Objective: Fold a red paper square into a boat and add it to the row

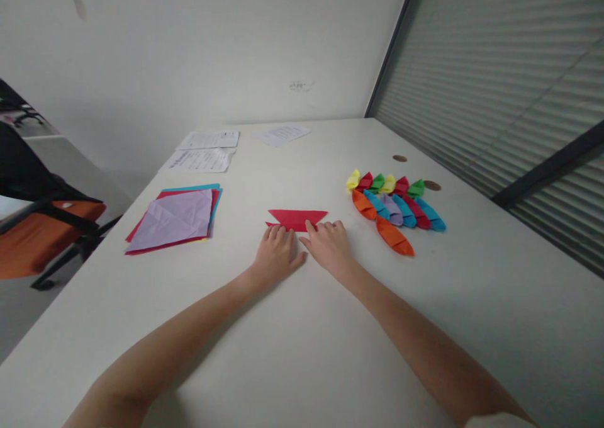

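A folded red paper (297, 218) lies flat on the white table (302, 352), shaped like a wide trapezoid. My left hand (276, 256) rests palm down on its near left edge, fingers stretched out flat and pressing it. My right hand (328, 244) lies beside it, fingers bent, with the index fingertip pressing the paper's near right edge. The near part of the paper is hidden under both hands.
A stack of coloured paper sheets (177, 219) with a creased lilac one on top lies at the left. Several folded paper boats (394, 208) in many colours sit at the right. Printed sheets (202, 154) lie at the far edge. An orange chair (38, 233) stands left of the table.
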A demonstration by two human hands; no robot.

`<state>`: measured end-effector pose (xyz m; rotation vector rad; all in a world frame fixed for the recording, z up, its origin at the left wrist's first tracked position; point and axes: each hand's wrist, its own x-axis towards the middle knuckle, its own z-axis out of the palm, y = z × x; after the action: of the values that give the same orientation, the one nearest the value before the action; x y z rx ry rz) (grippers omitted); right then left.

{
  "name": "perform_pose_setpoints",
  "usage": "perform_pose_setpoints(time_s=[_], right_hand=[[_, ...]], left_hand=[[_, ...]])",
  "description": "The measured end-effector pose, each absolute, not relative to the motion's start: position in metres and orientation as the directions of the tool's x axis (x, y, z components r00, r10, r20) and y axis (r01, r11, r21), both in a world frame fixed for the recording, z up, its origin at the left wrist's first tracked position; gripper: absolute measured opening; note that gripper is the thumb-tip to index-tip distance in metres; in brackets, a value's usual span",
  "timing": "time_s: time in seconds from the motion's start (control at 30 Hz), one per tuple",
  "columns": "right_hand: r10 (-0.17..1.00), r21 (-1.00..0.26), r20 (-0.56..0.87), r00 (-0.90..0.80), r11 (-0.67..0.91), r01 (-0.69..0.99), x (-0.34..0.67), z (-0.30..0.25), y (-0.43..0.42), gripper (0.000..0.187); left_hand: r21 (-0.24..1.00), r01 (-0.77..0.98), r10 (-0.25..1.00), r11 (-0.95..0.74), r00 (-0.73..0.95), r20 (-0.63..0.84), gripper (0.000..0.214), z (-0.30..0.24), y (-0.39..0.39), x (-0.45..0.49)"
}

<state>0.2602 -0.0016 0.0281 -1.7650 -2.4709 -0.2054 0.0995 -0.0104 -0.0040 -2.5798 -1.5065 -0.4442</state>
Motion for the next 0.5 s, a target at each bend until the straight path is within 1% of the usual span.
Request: perform_pose_setpoints(time_s=[0.1, 0.23, 0.5], right_hand=[[0.927, 0.080, 0.140, -0.348, 0.339, 0.937, 0.2543, 0.0287, -0.0077, 0.046], [0.927, 0.100, 0.112, -0.359, 0.348, 0.932, 0.2547, 0.0273, -0.0093, 0.042], [0.928, 0.097, 0.102, -0.359, 0.350, 0.932, 0.2599, 0.0264, -0.0065, 0.046]], left_hand=[[0.037, 0.873, 0.844, -0.486, 0.458, 0.277, 0.051, -0.0009, -0.0114, 0.1003], [0.027, 0.886, 0.855, -0.463, 0.438, 0.277, 0.050, 0.0029, -0.0140, 0.1023], [0.032, 0.890, 0.857, -0.454, 0.427, 0.287, 0.050, 0.0021, -0.0140, 0.1028]])
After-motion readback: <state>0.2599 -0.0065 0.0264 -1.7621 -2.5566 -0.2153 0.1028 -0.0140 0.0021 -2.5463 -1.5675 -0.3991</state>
